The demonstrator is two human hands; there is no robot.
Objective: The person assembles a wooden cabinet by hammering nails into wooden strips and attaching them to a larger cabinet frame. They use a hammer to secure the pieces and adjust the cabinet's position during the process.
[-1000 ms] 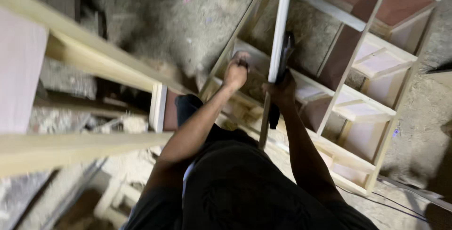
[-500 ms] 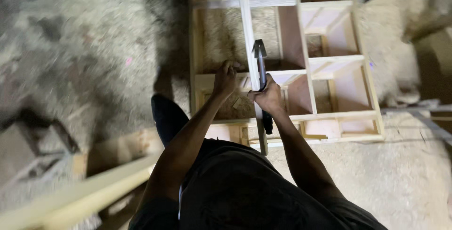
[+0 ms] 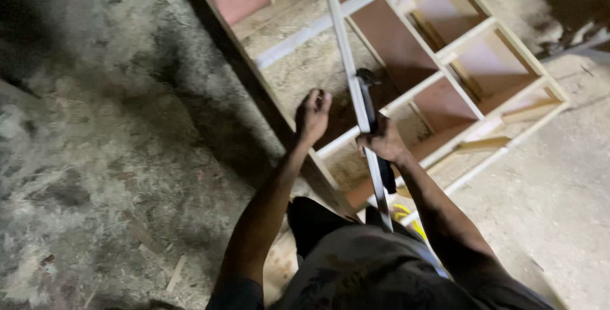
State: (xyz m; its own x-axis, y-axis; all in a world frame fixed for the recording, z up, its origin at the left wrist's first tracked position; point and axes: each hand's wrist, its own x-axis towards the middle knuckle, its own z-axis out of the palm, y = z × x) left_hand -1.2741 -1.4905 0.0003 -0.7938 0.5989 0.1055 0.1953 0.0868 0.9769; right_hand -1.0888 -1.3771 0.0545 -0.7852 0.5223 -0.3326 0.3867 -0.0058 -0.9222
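A wooden cabinet frame (image 3: 254, 49) with reddish-brown panels and pale rails lies flat on the floor in front of me. A long pale strip (image 3: 343, 43) runs over it from the far side toward my waist. My right hand (image 3: 383, 143) is closed around a dark hand tool (image 3: 368, 94) held against that strip. My left hand (image 3: 312, 114) hovers just left of the strip, above the frame's near rail, with its fingers curled into a loose fist. I see nothing in it. My dark-trousered knee (image 3: 311, 221) shows below.
The floor (image 3: 114, 126) is rough and covered in sawdust and wood chips. A yellow object (image 3: 406, 213) peeks out by my right forearm. Loose scrap and a pale bar (image 3: 572, 40) lie at the far right. A wood sliver (image 3: 175, 273) lies at lower left.
The view has swung, so the frame now lies diagonally. My right hand keeps its grip on the tool by the strip. My left hand has come off the rail and sits slightly left.
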